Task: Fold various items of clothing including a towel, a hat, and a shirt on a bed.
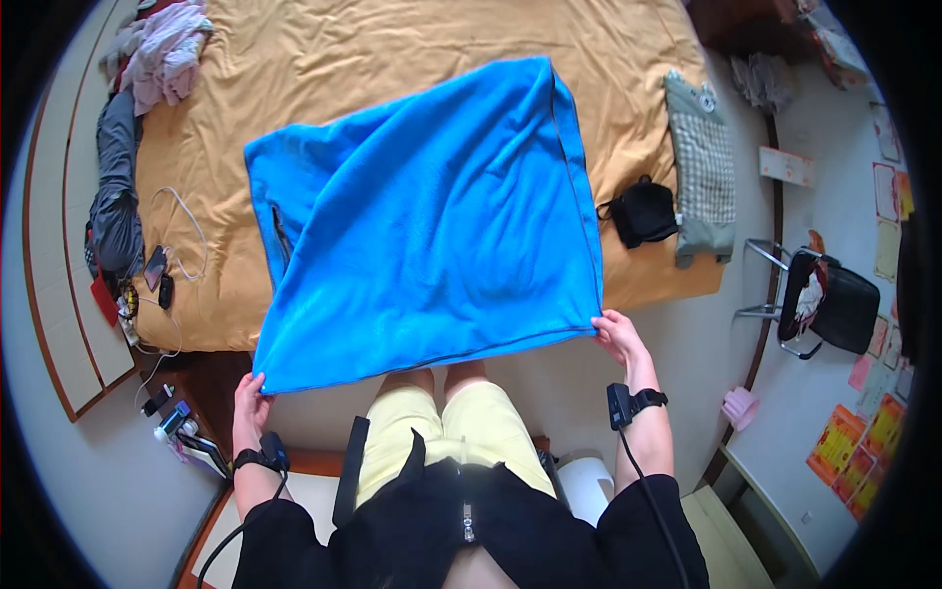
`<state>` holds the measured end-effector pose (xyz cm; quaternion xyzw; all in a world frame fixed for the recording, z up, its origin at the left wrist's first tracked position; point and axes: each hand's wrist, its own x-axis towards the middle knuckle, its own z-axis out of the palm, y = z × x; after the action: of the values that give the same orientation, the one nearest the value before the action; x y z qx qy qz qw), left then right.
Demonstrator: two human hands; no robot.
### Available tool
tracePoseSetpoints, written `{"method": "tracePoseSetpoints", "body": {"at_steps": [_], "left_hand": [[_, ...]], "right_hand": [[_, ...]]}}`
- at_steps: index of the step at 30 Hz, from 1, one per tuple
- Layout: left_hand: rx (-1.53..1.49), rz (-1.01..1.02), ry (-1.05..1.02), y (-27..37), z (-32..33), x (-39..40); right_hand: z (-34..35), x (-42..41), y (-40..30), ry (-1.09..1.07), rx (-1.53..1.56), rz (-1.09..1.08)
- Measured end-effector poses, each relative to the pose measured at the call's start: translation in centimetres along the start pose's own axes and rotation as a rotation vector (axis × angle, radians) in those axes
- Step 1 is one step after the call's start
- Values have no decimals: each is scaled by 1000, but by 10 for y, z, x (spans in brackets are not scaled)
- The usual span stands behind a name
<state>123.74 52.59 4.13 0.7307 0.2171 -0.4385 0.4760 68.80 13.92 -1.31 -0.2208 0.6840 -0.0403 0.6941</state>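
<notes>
A bright blue cloth (441, 221), with a dark seam along its edges, hangs between my two hands and spreads over the bed. My left hand (251, 403) pinches its near left corner. With the thumb and fingers of my right hand (617, 335) I grip the near right corner. The near edge is pulled fairly straight in front of my legs. Farther away, the cloth lies in diagonal folds on the orange bed sheet (471, 37). On its left side a fold gapes and shows a dark slit.
Left on the bed are a pink garment (163, 55), grey clothing (118, 184), a phone (155, 267) and a white cable (200, 235). To the right lie a black bag-like item (645, 212) and a checked pillow (703, 169). A black chair (835, 302) stands by the wall.
</notes>
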Motion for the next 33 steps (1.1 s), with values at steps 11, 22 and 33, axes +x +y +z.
{"method": "tracePoseSetpoints", "body": {"at_steps": [11,22,33], "left_hand": [[-386,438,-413,233,51,-18],[-698,918,-709,385,10,-113],[-591,601,37,469,120,-75]], "right_hand": [[28,-134,-272,-451,291,-673],[38,-291,-415,-612,586,-1327],[105,-202,-531,-425,661,-907]]}}
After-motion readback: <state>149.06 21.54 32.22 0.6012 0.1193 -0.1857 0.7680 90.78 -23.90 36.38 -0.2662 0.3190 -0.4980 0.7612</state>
